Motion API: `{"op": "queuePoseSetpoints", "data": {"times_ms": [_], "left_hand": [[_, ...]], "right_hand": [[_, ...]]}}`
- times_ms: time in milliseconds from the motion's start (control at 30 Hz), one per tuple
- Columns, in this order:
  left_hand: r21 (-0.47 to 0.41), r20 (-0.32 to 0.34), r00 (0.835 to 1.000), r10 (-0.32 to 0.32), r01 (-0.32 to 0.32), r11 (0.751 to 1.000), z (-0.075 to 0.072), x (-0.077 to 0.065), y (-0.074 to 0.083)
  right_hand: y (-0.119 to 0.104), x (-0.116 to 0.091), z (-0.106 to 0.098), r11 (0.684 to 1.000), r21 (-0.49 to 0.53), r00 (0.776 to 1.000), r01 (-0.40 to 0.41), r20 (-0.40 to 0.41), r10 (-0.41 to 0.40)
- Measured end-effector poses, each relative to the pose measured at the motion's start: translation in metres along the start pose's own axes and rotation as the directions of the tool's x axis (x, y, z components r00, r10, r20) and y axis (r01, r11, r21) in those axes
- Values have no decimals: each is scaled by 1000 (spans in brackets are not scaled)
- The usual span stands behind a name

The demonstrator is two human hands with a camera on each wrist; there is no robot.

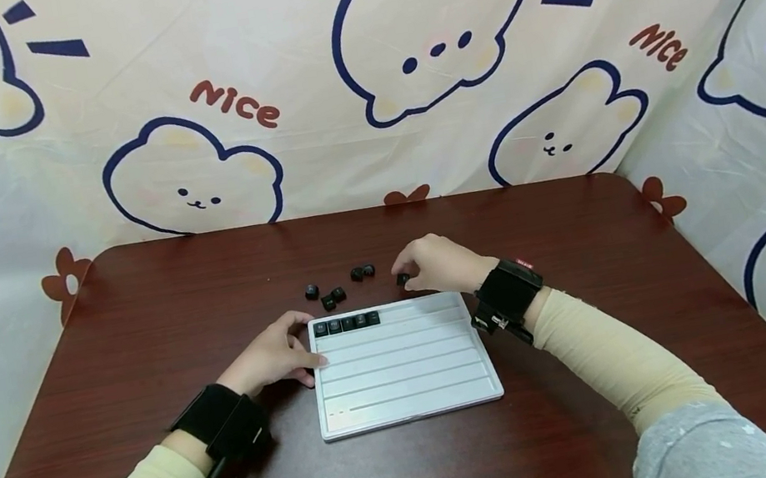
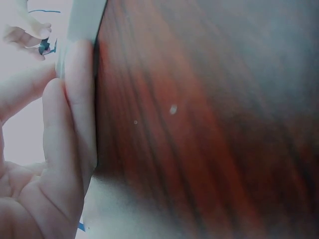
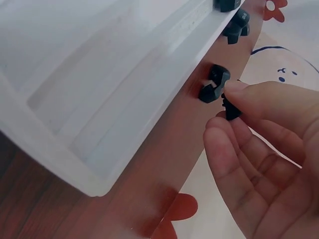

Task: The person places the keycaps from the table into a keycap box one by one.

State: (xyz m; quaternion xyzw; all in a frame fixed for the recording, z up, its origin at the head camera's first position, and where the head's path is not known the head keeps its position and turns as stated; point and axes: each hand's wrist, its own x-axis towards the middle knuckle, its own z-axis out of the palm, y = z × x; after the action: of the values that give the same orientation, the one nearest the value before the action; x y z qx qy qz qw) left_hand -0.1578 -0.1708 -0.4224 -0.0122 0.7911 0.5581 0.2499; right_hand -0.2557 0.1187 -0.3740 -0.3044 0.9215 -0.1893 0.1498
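A white ridged tray (image 1: 404, 362) lies on the table, with a row of several black keycaps (image 1: 346, 324) in its top left slot. My left hand (image 1: 273, 354) grips the tray's left edge, thumb over the rim and fingers along the side. In the left wrist view, fingers (image 2: 79, 99) lie against the tray's edge. Beyond the tray's far edge, my right hand (image 1: 444, 263) pinches a black keycap (image 3: 231, 107) between thumb and fingertips. Several loose keycaps (image 1: 328, 302) lie on the table behind the tray, two of them (image 3: 214, 84) close to the right fingertips in the right wrist view.
The dark wooden table (image 1: 423, 477) extends round the tray on all sides. Behind it and at both sides hangs a pale cloth (image 1: 287, 27) with cartoon prints. Black bands with cameras sit on both wrists.
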Motion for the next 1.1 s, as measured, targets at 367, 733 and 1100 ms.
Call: {"op": "queuePoseSetpoints", "data": {"times_ms": [367,733,1100], "left_hand": [[-4,1,1000,-5,5,1000,0,-1,0],[2,3,1000,-11,11,1000,0,1,1],[9,3,1000,-12,12,1000,0,1,1]], "right_hand": [[-8,-6,1,999,-25,999,32,15,-31],[-7,-8,5,998,-32,998,59,23,-58],[-9,-12,9,997,-21,997,75,33,-75]]}}
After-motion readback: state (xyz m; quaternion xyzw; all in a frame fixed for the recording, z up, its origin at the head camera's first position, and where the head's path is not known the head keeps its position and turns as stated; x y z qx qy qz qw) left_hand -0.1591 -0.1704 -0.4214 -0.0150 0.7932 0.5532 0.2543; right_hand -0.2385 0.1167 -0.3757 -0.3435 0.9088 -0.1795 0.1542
